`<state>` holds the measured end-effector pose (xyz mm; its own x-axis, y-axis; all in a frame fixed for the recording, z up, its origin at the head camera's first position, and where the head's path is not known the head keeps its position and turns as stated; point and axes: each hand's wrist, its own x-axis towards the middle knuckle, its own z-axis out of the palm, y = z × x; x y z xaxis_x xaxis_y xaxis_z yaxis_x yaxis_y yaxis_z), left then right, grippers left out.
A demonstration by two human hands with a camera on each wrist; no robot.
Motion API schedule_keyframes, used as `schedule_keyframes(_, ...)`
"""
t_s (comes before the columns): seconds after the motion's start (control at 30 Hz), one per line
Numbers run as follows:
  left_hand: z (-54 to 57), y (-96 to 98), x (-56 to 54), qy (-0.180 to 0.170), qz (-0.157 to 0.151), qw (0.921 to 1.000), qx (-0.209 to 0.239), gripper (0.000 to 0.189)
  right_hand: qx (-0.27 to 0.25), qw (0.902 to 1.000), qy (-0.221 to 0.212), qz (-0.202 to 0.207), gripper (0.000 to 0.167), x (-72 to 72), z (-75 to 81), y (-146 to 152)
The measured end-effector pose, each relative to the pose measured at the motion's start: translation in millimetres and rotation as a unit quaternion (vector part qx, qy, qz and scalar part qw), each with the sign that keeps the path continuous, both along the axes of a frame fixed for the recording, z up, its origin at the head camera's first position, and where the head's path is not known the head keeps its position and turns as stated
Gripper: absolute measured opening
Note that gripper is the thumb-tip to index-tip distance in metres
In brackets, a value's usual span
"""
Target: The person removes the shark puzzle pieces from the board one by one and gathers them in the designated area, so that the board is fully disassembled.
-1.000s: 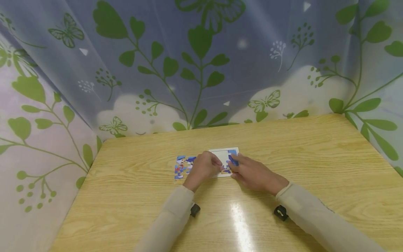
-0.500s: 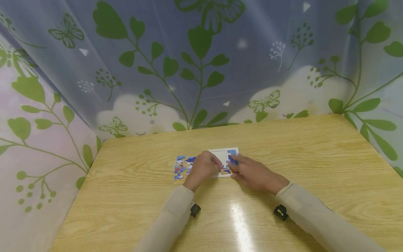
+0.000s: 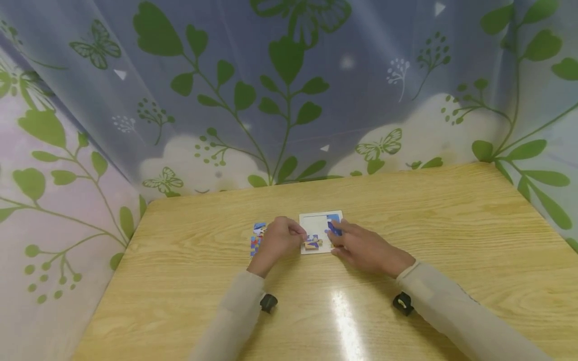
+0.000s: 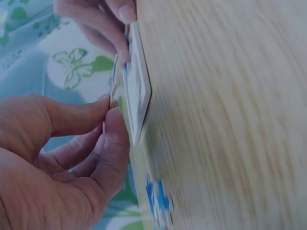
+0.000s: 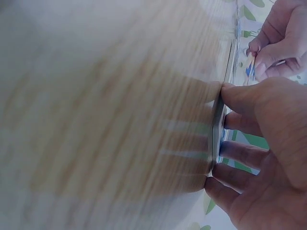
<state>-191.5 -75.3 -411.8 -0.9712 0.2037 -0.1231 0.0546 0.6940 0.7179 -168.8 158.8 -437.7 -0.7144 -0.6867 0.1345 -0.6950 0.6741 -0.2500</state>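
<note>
My left hand (image 3: 276,245) pinches a jigsaw puzzle piece (image 3: 311,244) between thumb and index finger. The piece, printed blue and tan, is raised a little over the white puzzle tray (image 3: 314,214), and the left wrist view shows it nearly edge-on. Blue pieces (image 3: 334,218) lie along the tray's right side, partly covered by my right hand (image 3: 367,249). That hand rests on the tray's right end with fingers spread, the thumb at the near edge (image 5: 221,93) in the right wrist view.
Left of the tray, more loose jigsaw pieces (image 3: 256,239) lie on the wooden table (image 3: 189,281), partly hidden by my left hand. A leaf-and-butterfly patterned curtain (image 3: 226,110) stands behind the table. Each wrist carries a small black strap piece (image 3: 268,303).
My left hand has moved left and lifted the puzzle piece from beside the right-hand pieces, baring more of the tray's floor. My right hand has stayed in place.
</note>
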Motion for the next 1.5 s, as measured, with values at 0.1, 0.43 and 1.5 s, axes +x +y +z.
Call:
schedule_keyframes(0.1, 0.7, -11.1, 2.5, 0.001, 0.007, 1.0000, 0.006, 0.006, 0.000, 0.9999, 0.009, 0.006, 0.042, -1.0, -1.6, 1)
schedule_keyframes(0.43, -0.8, -45.7, 12.8, 0.007, 0.027, 0.9996, -0.009, 0.006, -0.010, 0.9992, 0.030, 0.023, 0.040, 1.0, 1.1, 1)
schedule_keyframes(1.5, -10.0, -79.5, 26.2, 0.040, 0.017, 0.9972, -0.061, 0.008, -0.013, 0.9992, 0.031, 0.022, 0.040, 2.7, 4.7, 1)
